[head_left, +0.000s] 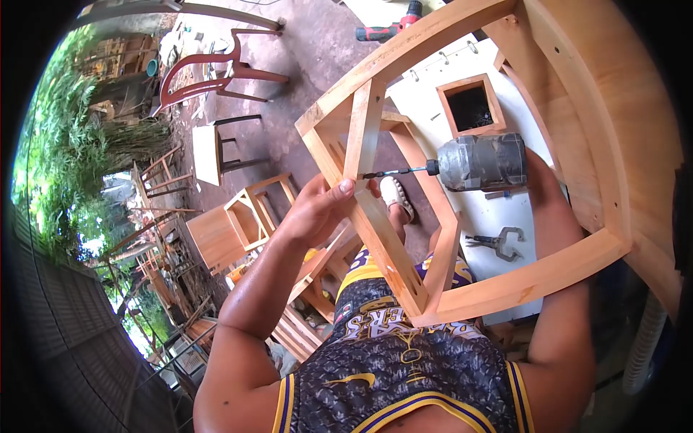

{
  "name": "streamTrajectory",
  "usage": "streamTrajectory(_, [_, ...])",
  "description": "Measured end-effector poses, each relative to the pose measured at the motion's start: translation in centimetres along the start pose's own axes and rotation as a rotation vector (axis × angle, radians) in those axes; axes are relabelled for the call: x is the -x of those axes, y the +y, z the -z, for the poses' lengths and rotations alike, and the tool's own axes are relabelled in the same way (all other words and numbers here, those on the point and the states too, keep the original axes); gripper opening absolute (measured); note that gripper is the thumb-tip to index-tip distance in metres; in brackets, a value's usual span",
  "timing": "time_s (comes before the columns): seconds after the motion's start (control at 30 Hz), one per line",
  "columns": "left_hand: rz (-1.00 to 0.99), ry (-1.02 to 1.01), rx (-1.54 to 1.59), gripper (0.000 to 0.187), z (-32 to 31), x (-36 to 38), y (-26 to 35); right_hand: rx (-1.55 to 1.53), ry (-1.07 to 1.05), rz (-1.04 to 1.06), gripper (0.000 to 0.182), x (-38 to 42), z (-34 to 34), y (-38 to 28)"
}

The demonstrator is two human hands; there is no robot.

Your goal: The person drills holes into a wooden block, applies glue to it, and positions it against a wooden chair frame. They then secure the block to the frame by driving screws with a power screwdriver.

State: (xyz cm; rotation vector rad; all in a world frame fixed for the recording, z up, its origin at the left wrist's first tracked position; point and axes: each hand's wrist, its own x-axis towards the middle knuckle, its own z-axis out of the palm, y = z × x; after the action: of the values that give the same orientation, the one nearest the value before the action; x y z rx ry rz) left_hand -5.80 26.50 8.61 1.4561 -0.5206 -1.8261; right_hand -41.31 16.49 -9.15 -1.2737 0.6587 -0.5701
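Observation:
A wooden frame (393, 261) with several joined bars stands in front of my torso. My left hand (326, 206) is wrapped round its left bar, thumb on top, near the joint with a slanting brace (363, 130). Inside the frame, a grey power drill (482, 162) points left. Its long bit (397, 172) reaches the wood beside my left thumb; whether the tip has entered the wood I cannot tell. My right hand (535, 167) is at the rear of the drill, its fingers mostly hidden behind the tool body.
On the white table (498, 281) are a wooden box (473, 107) and a metal clamp (497, 242). A red and black drill (390, 30) lies near the top. Red chair (195, 86), white-topped stool (207, 154) and wooden furniture pieces (220, 231) stand to the left.

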Motion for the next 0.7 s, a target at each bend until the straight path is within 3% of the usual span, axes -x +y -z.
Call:
streamTrajectory(0.07, [0.017, 0.005, -0.006, 0.064, -0.2, 0.0, 0.1, 0.006, 0.026, -0.001, 0.056, 0.0, -1.6, -0.7])
streamTrajectory(0.13, [-0.353, 0.273, -0.313, 0.07, -1.3, 0.1, -0.1, 0.008, 0.051, -0.002, 0.056, -0.1, -2.5, -1.0])
streamTrajectory(0.17, [-0.355, 0.269, -0.315, 0.07, -1.3, 0.3, 0.2, 0.01, 0.066, -0.003, 0.056, -0.7, -1.6, -0.8])
streamTrajectory(0.23, [-0.995, 0.612, -1.29, 0.074, -1.0, 0.6, 1.2, 0.019, 0.103, 0.0, 0.057, 2.2, -3.2, -1.0])
streamTrajectory(0.27, [-1.125, 0.416, -1.471, 0.063, -0.7, 0.5, 2.4, 0.025, 0.125, 0.001, 0.057, 1.0, -2.3, -0.6])
streamTrajectory(0.3, [-1.032, 0.206, -1.649, 0.047, -1.4, 0.9, 3.6, 0.033, 0.145, 0.007, 0.057, 1.5, -1.9, -0.3])
streamTrajectory(0.37, [-0.753, -0.015, -1.823, 0.037, -2.4, -0.5, 4.6, 0.013, 0.176, -0.076, 0.056, 2.2, -2.3, 0.1])
streamTrajectory(0.4, [-0.78, -0.026, -1.832, 0.037, -2.3, -1.1, 5.0, -0.073, 0.175, -0.15, 0.055, 2.6, -2.6, -0.2])
streamTrajectory(0.47, [-0.721, -0.355, -1.926, 0.034, -1.1, -2.6, 5.2, -0.171, 0.187, -0.218, 0.052, 3.4, -3.1, -0.8])
streamTrajectory(0.57, [-0.836, -0.509, -1.956, 0.029, -0.2, -3.4, 5.7, -0.078, 0.265, -0.087, 0.043, 4.5, -4.4, -1.1])
streamTrajectory(0.7, [-0.842, -0.554, -1.93, 0.032, -0.7, -2.2, 6.9, -0.109, 0.413, -0.135, 0.041, 4.4, -1.8, 0.9])
